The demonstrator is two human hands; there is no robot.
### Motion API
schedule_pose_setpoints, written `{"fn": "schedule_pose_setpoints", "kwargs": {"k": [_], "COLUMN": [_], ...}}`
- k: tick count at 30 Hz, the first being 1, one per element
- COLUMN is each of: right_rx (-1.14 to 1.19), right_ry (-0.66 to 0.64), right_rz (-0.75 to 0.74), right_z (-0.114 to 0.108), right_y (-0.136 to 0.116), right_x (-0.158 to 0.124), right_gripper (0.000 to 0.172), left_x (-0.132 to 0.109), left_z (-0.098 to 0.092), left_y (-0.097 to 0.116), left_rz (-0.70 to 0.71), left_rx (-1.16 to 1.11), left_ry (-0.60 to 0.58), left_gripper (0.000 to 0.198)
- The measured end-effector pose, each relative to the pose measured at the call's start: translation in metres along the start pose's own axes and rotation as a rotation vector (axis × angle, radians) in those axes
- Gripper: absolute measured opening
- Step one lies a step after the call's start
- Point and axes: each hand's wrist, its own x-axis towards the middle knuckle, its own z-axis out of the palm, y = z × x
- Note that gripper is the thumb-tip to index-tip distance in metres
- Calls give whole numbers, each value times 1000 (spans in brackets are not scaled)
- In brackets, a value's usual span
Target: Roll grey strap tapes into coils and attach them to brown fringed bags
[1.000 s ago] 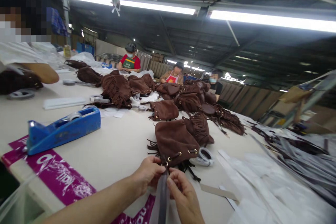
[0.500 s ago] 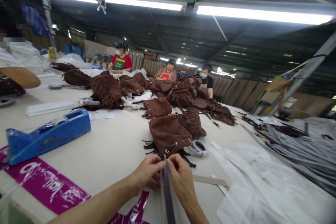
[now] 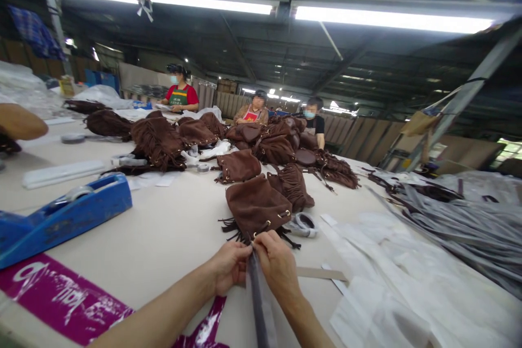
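Observation:
A dark strap in a clear plastic sleeve runs from my fingers down toward the bottom of the view. My left hand pinches its upper end between thumb and fingers. Close beside it, my right hand is closed on the same end, fingers bent over the sleeve opening. Just beyond my fingertips lies a brown suede drawstring bag with metal eyelets and dark fringe. What exactly sits between the fingertips is too small to make out.
A blue tape dispenser stands at left above a purple printed plastic strip. Brown bags are heaped farther back, with several people behind. White plastic sheets and a pile of sleeved straps lie at right.
My right hand has turned, its fingers now bent over the sleeve's end. The view has shifted slightly, so the table things sit farther left.

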Motion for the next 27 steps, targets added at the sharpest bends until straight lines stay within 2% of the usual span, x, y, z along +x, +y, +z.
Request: {"fn": "schedule_pose_setpoints", "kwargs": {"k": [4,7,10,13,16,18,21,24,25,26,27], "right_rx": [62,151,348,722,1042,1138,1177,1198,1201,1203,1203], "right_ry": [20,-43,-262,-506,-625,-617,-501,-424,-415,-413,-418], "right_rz": [122,261,475,680,819,934,1038,1070,1070,1064,1055], "right_z": [-2,-13,-31,-48,-56,-55,-52,-52,-53,-55,-56], "right_y": [3,7,3,-10,-20,-22,-17,-11,-9,-8,-7], "right_x": [-1,-19,-52,-86,-106,-111,-110,-106,-104,-102,-99], "right_gripper": [12,25,44,44,47,52,52,53,54,54,54], "left_x": [11,17,21,22,23,24,22,10,3,-5,-13], "left_z": [2,5,8,10,13,15,15,11,9,8,7], "left_y": [-1,-1,-1,0,3,6,11,14,14,13,12], "left_rz": [-2,20,22,35,62,84,150,313,441,607,822], "left_rx": [-28,-51,-57,-41,13,82,241,405,498,626,822], "left_ry": [63,113,145,164,176,187,224,313,334,323,257], "left_gripper": [36,27,21,21,25,25,21,12,9,18,32]}}
